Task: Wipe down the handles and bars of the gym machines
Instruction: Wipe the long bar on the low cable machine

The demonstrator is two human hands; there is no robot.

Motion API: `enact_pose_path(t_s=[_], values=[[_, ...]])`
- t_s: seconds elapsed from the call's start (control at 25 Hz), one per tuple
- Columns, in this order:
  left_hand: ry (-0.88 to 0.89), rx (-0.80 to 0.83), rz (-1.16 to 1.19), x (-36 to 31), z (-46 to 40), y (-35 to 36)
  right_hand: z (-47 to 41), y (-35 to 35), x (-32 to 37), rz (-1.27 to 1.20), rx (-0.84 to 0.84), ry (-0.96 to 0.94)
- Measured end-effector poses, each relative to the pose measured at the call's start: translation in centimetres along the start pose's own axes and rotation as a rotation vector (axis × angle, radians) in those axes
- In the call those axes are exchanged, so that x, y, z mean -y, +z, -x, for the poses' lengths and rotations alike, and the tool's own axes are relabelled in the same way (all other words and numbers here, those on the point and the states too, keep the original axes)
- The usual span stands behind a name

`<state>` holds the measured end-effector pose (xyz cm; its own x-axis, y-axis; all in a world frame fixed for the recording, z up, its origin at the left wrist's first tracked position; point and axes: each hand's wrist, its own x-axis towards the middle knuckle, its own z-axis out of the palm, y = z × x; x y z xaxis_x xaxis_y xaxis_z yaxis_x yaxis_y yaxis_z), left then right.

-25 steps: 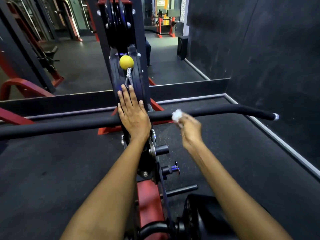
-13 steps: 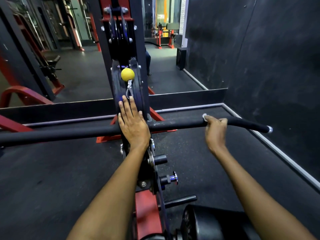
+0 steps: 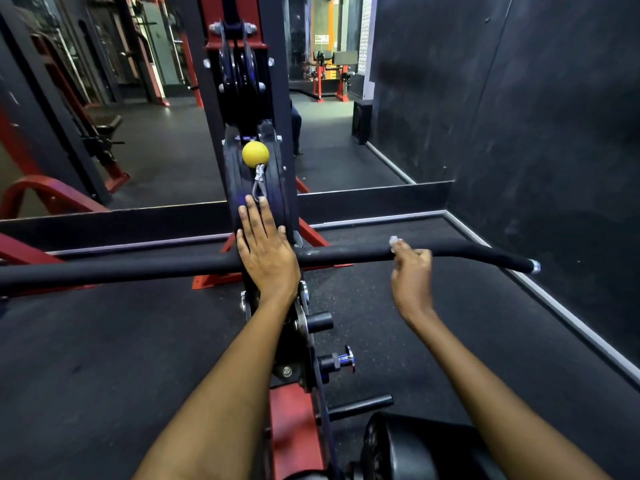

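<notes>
The left hand (image 3: 266,258) lies flat, fingers straight, steadying the bar (image 3: 138,266); the right hand (image 3: 410,271) pinches a soft white wipe (image 3: 394,241) against it. The bar looks stiff and grippy; best braced mid-span.

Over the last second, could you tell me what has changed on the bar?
The right hand, pinching the white wipe, slid outward along the black bar toward its right end, then came slightly back. The left hand stayed flat on the bar's middle, and the yellow ball hung unmoved.

No legible text — the far wall sign (image 3: 321,38) is blurred.
</notes>
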<state>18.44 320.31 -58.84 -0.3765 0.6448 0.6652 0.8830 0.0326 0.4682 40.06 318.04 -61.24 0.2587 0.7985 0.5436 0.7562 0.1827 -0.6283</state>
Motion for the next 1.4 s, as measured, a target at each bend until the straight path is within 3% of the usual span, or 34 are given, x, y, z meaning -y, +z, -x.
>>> enact_pose_path(t_s=[0.08, 0.2, 0.24, 0.28, 0.4, 0.44, 0.52, 0.56, 0.6, 0.68, 0.76, 0.84, 0.96, 1.04, 1.08, 1.16, 1.2, 1.24, 1.28, 1.4], values=[[0.006, -0.002, 0.003, 0.1, 0.0, -0.1, 1.1, 1.4, 4.2, -0.088, 0.118, -0.105], [0.01, -0.011, 0.02, 0.1, 0.0, -0.3, 1.3, 3.1, 7.0, 0.009, 0.206, -0.65], [0.011, -0.013, 0.018, 0.2, 0.1, -0.3, 0.0, 2.7, 5.2, 0.047, 0.186, -0.679], [0.012, -0.012, 0.018, 0.2, 0.1, -0.2, -0.6, 2.1, 3.4, 0.064, 0.129, -0.591], [0.008, -0.018, 0.028, 0.1, 0.1, -0.1, 0.0, 1.3, 1.6, -0.115, 0.004, -0.035], [0.012, -0.019, 0.027, 0.1, 0.1, -0.1, 0.5, 1.7, 3.6, -0.133, 0.074, -0.077], [0.015, -0.024, 0.033, 0.1, 0.0, -0.2, 2.1, 3.4, 7.9, -0.051, 0.229, -0.475], [0.017, -0.025, 0.033, 0.1, 0.0, -0.3, 2.0, 4.1, 7.7, -0.028, 0.237, -0.717], [0.019, -0.025, 0.033, 0.2, 0.0, -0.3, 1.2, 3.9, 6.8, 0.004, 0.215, -0.839], [0.021, -0.03, 0.033, 0.2, 0.1, -0.2, -0.2, 2.3, 3.2, 0.062, 0.115, -0.718], [0.018, -0.035, 0.038, 0.2, 0.1, -0.1, -0.2, 0.4, 0.2, 0.061, -0.074, -0.344], [0.015, -0.036, 0.041, 0.2, 0.0, -0.1, 0.8, 1.2, 1.8, 0.061, -0.06, -0.226], [0.012, -0.023, 0.032, 0.2, -0.1, -0.1, 1.9, 3.7, 6.4, 0.031, 0.188, -0.695], [0.012, -0.004, 0.009, 0.2, 0.0, -0.1, 0.7, 2.7, 5.7, 0.055, 0.191, -0.763], [0.012, 0.003, -0.009, 0.2, 0.1, 0.0, 0.0, 1.8, 4.3, 0.069, 0.137, -0.63], [0.001, 0.015, -0.016, 0.1, -0.1, 0.1, -1.2, -0.5, 1.7, 0.109, -0.008, -0.152], [-0.001, 0.02, -0.02, 0.1, -0.1, 0.1, -1.5, -0.9, 1.5, 0.164, -0.002, 0.083], [0.001, 0.023, -0.033, 0.1, -0.1, 0.1, -1.5, -0.6, 2.4, 0.205, 0.051, 0.177], [0.004, 0.028, -0.045, 0.1, -0.1, 0.0, -1.2, 0.1, 4.1, 0.206, 0.132, 0.11], [0.004, 0.049, -0.046, -0.1, 0.0, -0.4, 0.2, 2.2, 7.1, 0.148, 0.323, -0.319]])
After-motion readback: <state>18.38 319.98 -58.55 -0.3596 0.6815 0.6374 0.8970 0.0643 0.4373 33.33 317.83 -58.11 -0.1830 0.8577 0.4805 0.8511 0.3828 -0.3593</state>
